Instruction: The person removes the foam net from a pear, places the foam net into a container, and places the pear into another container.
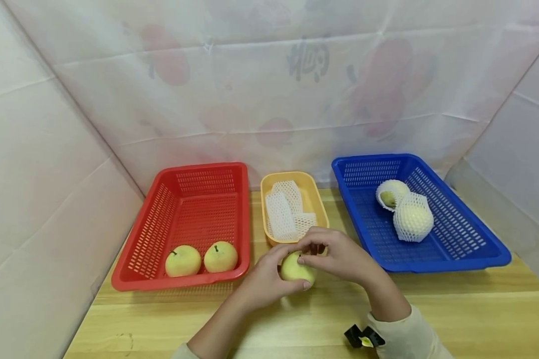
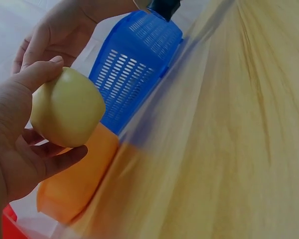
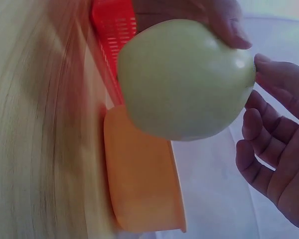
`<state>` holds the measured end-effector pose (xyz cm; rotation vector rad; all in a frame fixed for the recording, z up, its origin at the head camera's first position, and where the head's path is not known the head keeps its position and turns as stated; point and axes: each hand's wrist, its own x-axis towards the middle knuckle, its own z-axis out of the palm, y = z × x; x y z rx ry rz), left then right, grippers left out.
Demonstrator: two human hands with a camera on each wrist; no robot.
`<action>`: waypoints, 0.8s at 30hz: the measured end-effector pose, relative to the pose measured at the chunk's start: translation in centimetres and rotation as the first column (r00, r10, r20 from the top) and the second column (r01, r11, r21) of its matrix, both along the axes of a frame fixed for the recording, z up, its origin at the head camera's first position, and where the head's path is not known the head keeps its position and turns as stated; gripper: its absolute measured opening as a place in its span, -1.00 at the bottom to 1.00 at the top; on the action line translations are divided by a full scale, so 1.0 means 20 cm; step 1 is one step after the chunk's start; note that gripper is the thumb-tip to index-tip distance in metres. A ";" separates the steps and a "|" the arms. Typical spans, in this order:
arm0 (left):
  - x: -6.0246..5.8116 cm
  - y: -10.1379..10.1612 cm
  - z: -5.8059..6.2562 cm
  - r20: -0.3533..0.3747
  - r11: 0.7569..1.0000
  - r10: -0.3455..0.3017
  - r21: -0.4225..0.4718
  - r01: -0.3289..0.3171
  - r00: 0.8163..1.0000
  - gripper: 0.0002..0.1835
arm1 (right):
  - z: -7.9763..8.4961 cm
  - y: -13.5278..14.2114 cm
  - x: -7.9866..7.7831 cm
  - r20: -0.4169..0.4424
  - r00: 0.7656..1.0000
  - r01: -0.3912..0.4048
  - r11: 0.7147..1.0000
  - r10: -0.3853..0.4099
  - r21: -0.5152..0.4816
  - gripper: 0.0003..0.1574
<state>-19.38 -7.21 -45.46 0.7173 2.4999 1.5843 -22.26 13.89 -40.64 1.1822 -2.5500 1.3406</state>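
My left hand (image 1: 271, 276) grips a yellow-green fruit (image 1: 296, 269) just above the wooden table (image 1: 453, 309), in front of the small yellow basket (image 1: 316, 199). Its thumb and fingers curl round the fruit (image 2: 67, 107). My right hand (image 1: 339, 254) hovers over the fruit's top with loosely bent fingers. In the right wrist view one fingertip (image 3: 261, 59) touches the fruit (image 3: 184, 79), and the other fingers (image 3: 269, 149) hold nothing.
A red basket (image 1: 193, 179) at the left holds two bare fruits (image 1: 183, 261). The yellow basket holds white foam nets (image 1: 285, 212). A blue basket (image 1: 471, 239) at the right holds two net-wrapped fruits (image 1: 413, 217). White sheets wall in the table on three sides.
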 end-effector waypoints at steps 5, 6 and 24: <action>0.01 0.00 0.03 0.022 0.998 0.002 0.068 -0.004 1.000 -0.24 | 0.01 0.02 0.00 -0.028 1.000 -0.002 1.000 0.002 -0.010 -0.75; 0.01 0.00 0.04 0.030 0.996 0.003 0.088 -0.006 1.000 -0.24 | 0.02 0.02 0.00 -0.035 0.999 -0.004 1.000 0.003 -0.012 -0.73; 0.04 0.00 0.13 0.176 0.908 -0.004 0.413 -0.070 0.984 -0.33 | 0.03 0.04 0.00 0.075 0.990 -0.112 0.991 0.118 -0.074 -0.13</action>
